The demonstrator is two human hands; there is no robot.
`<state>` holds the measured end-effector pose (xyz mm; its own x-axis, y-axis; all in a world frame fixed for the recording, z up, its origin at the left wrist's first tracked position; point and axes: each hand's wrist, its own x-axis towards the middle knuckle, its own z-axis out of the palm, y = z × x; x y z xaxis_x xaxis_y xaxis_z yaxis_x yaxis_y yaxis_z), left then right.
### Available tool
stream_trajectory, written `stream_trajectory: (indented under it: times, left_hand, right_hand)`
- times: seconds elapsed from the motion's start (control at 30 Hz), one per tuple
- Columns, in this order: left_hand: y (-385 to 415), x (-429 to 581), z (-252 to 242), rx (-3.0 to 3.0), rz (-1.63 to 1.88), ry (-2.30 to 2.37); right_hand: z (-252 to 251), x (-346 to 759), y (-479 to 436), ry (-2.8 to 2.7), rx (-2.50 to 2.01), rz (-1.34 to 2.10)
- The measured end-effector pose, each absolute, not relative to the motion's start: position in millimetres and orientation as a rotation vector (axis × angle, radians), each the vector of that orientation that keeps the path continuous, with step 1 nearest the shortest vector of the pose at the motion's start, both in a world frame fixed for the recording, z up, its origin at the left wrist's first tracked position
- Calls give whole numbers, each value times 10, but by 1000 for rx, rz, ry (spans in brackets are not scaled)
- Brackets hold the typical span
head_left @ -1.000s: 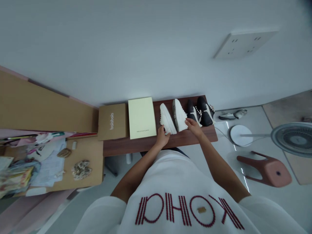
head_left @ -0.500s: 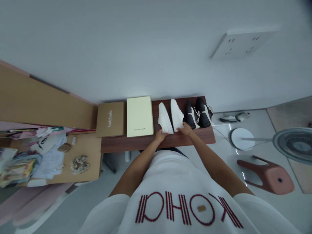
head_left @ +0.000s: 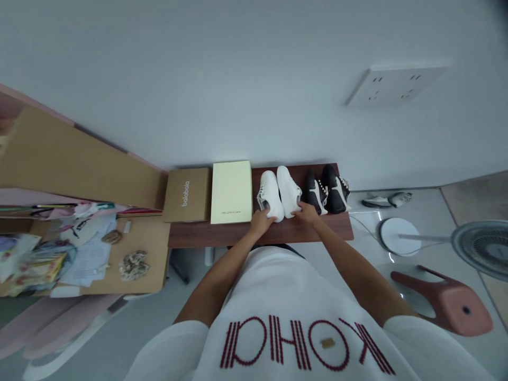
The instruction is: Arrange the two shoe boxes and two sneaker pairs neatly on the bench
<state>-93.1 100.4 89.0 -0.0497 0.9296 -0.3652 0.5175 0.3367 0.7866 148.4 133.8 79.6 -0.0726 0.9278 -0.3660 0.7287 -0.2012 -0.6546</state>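
Two white sneakers stand side by side on a dark wooden bench, toes toward the wall. My left hand (head_left: 262, 222) grips the heel of the left white sneaker (head_left: 270, 193), whose laces and opening face up and to the left. The right white sneaker (head_left: 288, 185) leans on its side, and my right hand (head_left: 306, 212) is closed on its heel. Just to the right sit two black sneakers with white trim, the nearer one (head_left: 315, 191) beside the farther one (head_left: 334, 185).
A pale yellow box (head_left: 232, 190) and a brown box (head_left: 188, 193) stand left on the bench (head_left: 222, 233). A cluttered desk (head_left: 146, 275) adjoins it. On the right are a fan (head_left: 486, 248), a pink stool (head_left: 456, 304) and shoes (head_left: 387, 200) on the floor.
The left white sneaker has been turned from its side so that its laces and opening now show. Both white sneakers are closer together at the toes. My view has shifted slightly.
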Motion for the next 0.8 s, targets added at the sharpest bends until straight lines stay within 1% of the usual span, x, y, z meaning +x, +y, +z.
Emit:
stream_trajectory:
  times: [0.2, 0.37, 0.43, 0.57, 0.63, 0.8]
  left_hand:
    - [1172, -893, 1080, 1505, 662, 1547]
    - [1184, -926, 1119, 1624, 601, 1534]
    - [1166, -940, 1123, 1792, 464, 1567]
    - [1155, -929, 1144, 2229, 34, 1589]
    - [1160, -910, 1150, 2320, -49, 1597]
    - [1153, -882, 1111, 2362, -83, 1592]
  right_hand:
    - [1043, 1275, 1341, -1989, -2010, 978]
    - [1283, 1038, 1331, -2161, -2078, 829]
    - [1335, 966, 1329, -2234, -2130, 762]
    - [1367, 862, 1315, -2355, -2208, 647]
    - [1368, 820, 1302, -2361, -2227, 617]
    - [1364, 761, 1264, -2317, -2260, 596]
